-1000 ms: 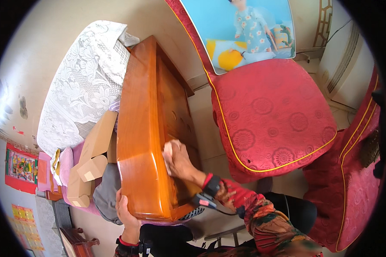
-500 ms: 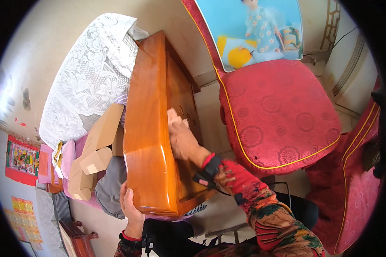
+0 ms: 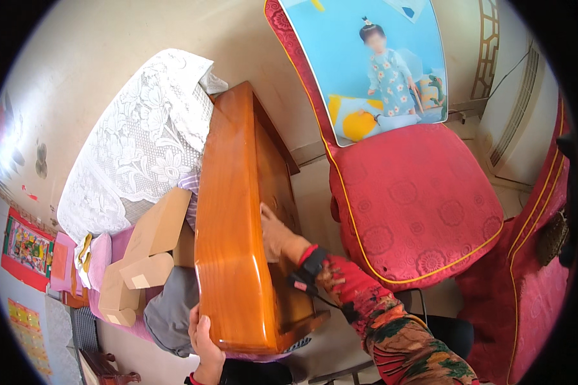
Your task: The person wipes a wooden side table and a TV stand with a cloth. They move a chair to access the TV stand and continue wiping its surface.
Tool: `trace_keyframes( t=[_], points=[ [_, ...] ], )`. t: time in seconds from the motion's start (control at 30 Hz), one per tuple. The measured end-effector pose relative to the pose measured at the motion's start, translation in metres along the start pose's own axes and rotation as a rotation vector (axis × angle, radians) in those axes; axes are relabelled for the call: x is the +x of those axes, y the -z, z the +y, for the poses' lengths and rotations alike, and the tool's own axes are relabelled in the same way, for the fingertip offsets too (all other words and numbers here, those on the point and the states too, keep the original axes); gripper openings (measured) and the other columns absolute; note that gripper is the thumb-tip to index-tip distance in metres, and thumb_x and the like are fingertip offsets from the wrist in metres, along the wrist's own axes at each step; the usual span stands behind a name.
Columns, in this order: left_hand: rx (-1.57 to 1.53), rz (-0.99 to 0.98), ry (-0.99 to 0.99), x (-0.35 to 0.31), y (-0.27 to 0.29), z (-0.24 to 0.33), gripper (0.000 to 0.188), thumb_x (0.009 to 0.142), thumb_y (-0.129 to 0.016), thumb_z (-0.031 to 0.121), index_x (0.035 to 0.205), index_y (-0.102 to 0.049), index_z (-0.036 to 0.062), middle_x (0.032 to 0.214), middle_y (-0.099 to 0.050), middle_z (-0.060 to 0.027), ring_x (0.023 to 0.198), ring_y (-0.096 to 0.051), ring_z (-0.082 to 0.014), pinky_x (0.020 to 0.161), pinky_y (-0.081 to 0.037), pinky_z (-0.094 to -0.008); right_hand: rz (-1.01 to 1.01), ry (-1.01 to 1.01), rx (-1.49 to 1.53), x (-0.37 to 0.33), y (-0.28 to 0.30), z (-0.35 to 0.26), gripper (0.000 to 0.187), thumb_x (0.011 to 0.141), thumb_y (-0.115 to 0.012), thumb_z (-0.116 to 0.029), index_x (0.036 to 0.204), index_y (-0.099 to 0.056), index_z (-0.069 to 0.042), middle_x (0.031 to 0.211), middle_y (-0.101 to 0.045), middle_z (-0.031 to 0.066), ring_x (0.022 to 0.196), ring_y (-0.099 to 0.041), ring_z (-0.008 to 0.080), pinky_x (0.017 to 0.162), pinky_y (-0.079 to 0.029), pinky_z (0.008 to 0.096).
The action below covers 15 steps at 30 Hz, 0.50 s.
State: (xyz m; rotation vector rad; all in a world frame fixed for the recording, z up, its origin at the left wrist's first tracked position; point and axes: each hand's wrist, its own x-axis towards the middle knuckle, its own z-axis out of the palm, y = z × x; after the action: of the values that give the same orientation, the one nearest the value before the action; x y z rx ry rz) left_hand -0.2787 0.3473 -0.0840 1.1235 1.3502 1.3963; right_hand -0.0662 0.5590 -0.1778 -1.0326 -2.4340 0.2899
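A glossy orange-brown wooden cabinet (image 3: 234,224) stands tilted in front of me, its smooth face toward the left and a recessed panel on its right side. My left hand (image 3: 205,345) grips the near lower-left edge, thumb on the face. Reaching in from the right, my right hand (image 3: 280,237) lies against the recessed panel, fingers bent. The pale pink cloth under it half a second ago is now hidden by the hand and the cabinet's edge.
Left of the cabinet are an open cardboard box (image 3: 151,240), a grey cloth bundle (image 3: 173,314) and a white lace cover (image 3: 138,147). A red-covered chair (image 3: 417,199) on the right holds a large photo print (image 3: 379,77). A second red-covered seat (image 3: 501,308) stands at far right.
The view has shifted, so the cabinet and chair sit lower. My right hand has moved down along the panel toward me, and the cloth has gone out of sight. My left hand keeps its grip.
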Motion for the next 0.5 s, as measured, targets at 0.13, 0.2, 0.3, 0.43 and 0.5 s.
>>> trace_keyframes(
  t=[0.13,0.2,0.3,0.43,0.5],
  points=[
    [-0.018,-0.004,0.022,-0.002,0.004,-0.002,0.047,0.095,-0.048,0.026,0.13,-0.051,-0.0063,0.122,-0.061,-0.0132,0.112,-0.058,-0.0202,0.098,-0.045,-0.0327,0.218,-0.197,0.142,0.057,-0.016,0.079,0.062,0.09,-0.054,-0.039,0.147,-0.047,-0.014,0.16,-0.032,0.0141,0.15,-0.014,0.0447,0.122,-0.013,0.0543],
    [0.548,-0.112,-0.241,-0.001,0.012,0.004,0.052,0.097,-0.056,0.028,0.135,-0.049,-0.0066,0.13,-0.058,-0.0213,0.117,-0.057,-0.0357,0.101,-0.045,-0.0441,0.353,-0.116,0.095,0.084,-0.019,0.111,0.06,0.092,-0.052,-0.036,0.147,-0.046,-0.013,0.158,-0.033,0.0173,0.147,-0.019,0.0452,0.122,-0.016,0.0529],
    [0.725,-0.088,-0.24,-0.004,0.016,0.006,0.039,0.099,-0.052,0.018,0.125,-0.059,-0.01,0.133,-0.057,-0.0269,0.119,-0.057,-0.0442,0.101,-0.046,-0.0474,0.482,-0.33,0.197,0.104,-0.023,0.13,0.058,0.091,-0.056,-0.027,0.146,-0.046,-0.012,0.144,-0.044,0.0246,0.133,-0.039,0.0467,0.113,-0.033,0.05],
    [0.729,-0.028,-0.233,-0.004,0.018,0.0,0.034,0.099,-0.049,0.013,0.121,-0.061,-0.0103,0.131,-0.059,-0.0276,0.12,-0.057,-0.0435,0.102,-0.046,-0.0469,0.518,-0.655,0.428,0.116,-0.025,0.144,0.057,0.09,-0.06,-0.026,0.144,-0.047,-0.014,0.127,-0.052,0.0291,0.115,-0.053,0.0477,0.1,-0.046,0.0494],
    [0.7,-0.01,-0.223,-0.007,0.022,-0.003,0.036,0.1,-0.049,0.016,0.123,-0.06,-0.0103,0.13,-0.059,-0.0278,0.12,-0.057,-0.0443,0.101,-0.047,-0.0482,0.557,-0.676,0.409,0.109,-0.038,0.148,0.056,0.091,-0.06,-0.028,0.144,-0.047,-0.015,0.124,-0.053,0.0307,0.113,-0.053,0.0482,0.098,-0.046,0.0504]
  ],
)
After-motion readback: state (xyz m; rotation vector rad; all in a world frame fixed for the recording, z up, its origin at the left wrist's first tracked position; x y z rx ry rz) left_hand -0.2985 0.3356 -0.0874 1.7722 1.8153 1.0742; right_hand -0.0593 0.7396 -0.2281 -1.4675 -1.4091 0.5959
